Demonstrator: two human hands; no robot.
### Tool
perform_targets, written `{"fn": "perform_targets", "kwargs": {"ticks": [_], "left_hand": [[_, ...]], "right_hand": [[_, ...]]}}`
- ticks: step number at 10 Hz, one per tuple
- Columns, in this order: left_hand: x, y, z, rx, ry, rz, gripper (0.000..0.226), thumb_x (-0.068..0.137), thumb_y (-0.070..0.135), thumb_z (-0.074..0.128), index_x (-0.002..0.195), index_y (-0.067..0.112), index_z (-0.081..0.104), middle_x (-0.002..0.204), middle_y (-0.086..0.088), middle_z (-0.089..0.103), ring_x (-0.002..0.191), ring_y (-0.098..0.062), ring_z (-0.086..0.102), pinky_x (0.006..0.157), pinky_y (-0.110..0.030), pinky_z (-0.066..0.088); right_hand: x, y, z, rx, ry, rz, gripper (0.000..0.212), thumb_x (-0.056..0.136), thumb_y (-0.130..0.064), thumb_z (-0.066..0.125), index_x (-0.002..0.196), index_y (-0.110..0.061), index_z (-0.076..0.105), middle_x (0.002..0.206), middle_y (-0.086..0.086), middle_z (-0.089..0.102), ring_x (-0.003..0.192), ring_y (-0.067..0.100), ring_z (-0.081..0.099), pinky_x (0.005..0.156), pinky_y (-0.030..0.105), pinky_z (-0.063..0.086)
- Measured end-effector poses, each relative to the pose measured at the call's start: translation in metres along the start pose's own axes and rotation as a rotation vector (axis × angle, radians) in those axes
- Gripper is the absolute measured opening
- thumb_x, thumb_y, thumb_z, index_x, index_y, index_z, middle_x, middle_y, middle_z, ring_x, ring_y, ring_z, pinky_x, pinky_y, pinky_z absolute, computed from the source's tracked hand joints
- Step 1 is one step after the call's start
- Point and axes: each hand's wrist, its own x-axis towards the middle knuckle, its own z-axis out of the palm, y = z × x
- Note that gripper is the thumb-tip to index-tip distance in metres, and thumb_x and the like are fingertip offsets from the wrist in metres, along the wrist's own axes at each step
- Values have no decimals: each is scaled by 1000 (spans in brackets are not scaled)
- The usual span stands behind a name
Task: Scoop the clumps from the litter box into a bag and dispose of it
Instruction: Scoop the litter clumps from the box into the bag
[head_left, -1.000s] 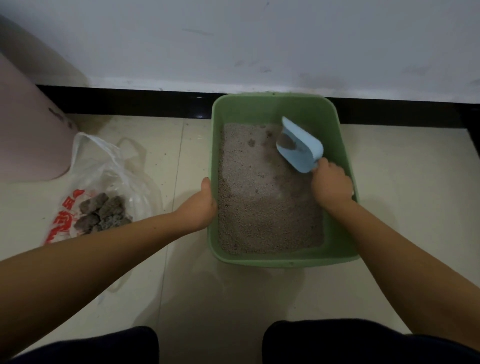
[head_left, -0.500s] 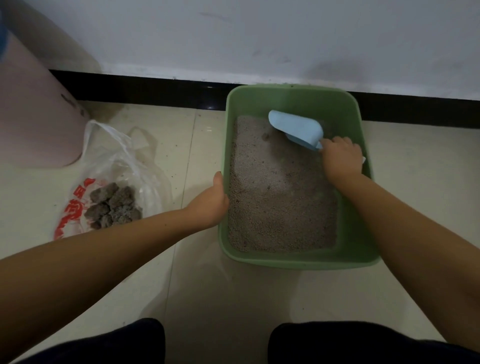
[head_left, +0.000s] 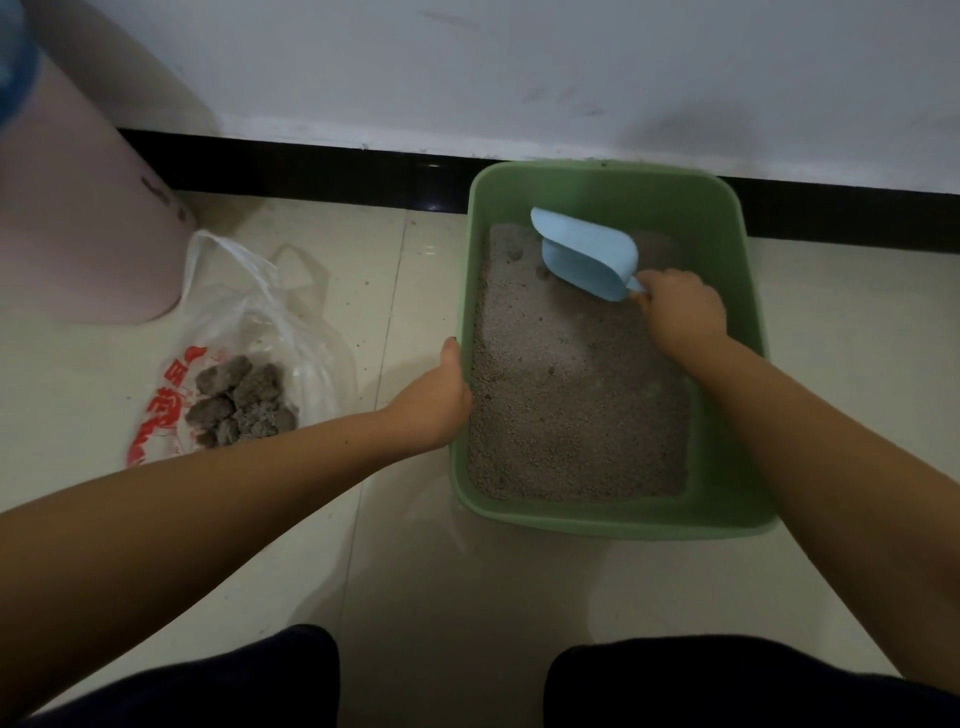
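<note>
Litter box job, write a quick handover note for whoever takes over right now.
Left hand grips the left rim of the green litter box. Right hand holds the blue scoop, its mouth in the litter at the far end.
Plastic bag lies open on the floor to the left, with several clumps already inside.
Left: finish scooping the far end, then close the bag and dispose of it.
</note>
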Motion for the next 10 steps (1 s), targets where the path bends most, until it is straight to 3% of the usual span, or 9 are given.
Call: {"fn": "perform_targets", "kwargs": {"ticks": [1,2,3,5,6,7,8,9,10], "left_hand": [[-1,-1,-2,-64,4,3,58,99,11,32,147,1,1,77,-15,57,69,-26,55,65,-33,37],[-1,-2,-3,-69,27,29,52,99,13,34,144,0,11,111,-28,60,95,-39,61,72,-33,39],[-2,-2,-3,-39,19,42,51,99,14,34,143,-1,12,113,-28,60,96,-39,61,72,-32,39],[0,-4,-4,-4,6,57,48,99,12,33,141,-2,15,106,-27,60,91,-37,59,73,-32,38],[2,-5,-4,18,7,85,47,99,12,33,141,-2,16,84,-14,51,79,-26,51,66,-34,38],[6,-8,-2,39,-3,85,50,100,14,32,143,0,12,64,3,37,79,-23,49,52,-25,34],[7,-9,-2,47,8,98,52,100,15,32,144,0,10,63,7,32,72,-24,49,53,-18,33],[6,-9,0,75,-14,84,55,101,15,30,146,0,4,61,3,34,56,-15,42,56,-22,35],[7,-9,2,87,-29,59,57,101,14,29,147,-1,0,60,-2,38,59,-20,45,64,-34,39]], "right_hand": [[-6,2,2,-43,18,-14,19,94,-11,44,101,-2,60,95,22,60,90,36,56,71,40,43],[-14,3,5,-76,14,-25,20,95,-12,44,104,-3,60,96,21,61,90,36,56,71,40,43],[-19,-4,6,36,-11,-11,23,97,-16,43,102,-3,61,95,21,61,88,34,55,69,37,40],[-4,-32,4,422,-208,185,29,99,-23,44,109,-3,61,89,9,56,79,22,50,67,30,37],[3,-41,5,445,-235,198,30,99,-25,44,113,-5,61,89,7,54,79,21,50,67,29,36],[5,-48,9,458,-254,192,30,99,-24,44,114,-4,60,90,7,54,78,20,49,62,27,35],[6,-54,10,464,-275,156,30,99,-24,44,111,-3,61,89,8,55,75,19,49,65,28,35],[4,-59,9,532,-305,147,29,99,-25,44,104,-2,62,86,10,54,66,16,45,54,25,33],[-7,-59,9,727,-322,199,26,98,-24,46,105,-7,64,92,7,59,83,18,52,69,27,40]]}}
